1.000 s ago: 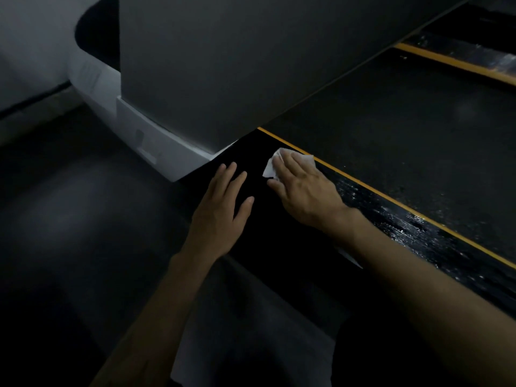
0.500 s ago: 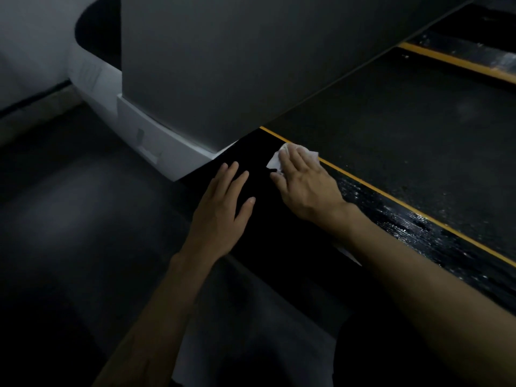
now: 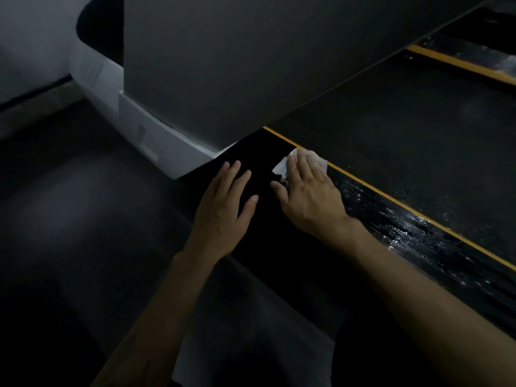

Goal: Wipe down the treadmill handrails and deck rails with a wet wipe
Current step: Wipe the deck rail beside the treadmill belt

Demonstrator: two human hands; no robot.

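Two bare hands rest on the glossy black deck rail (image 3: 405,227) of the treadmill, which runs from 11 o'clock toward 4 o'clock with a thin yellow stripe (image 3: 391,195) along its edge beside the dark matte running belt (image 3: 405,129). At centre, the right hand (image 3: 310,195) presses a crumpled white wet wipe (image 3: 284,164) flat under nearly straight fingers, just beside the stripe, with wet streaks shining on the rail toward 4 o'clock. Just at its 9 o'clock, the left hand (image 3: 226,208) lies flat with fingers extended, holding nothing, below the grey motor cover (image 3: 237,65).
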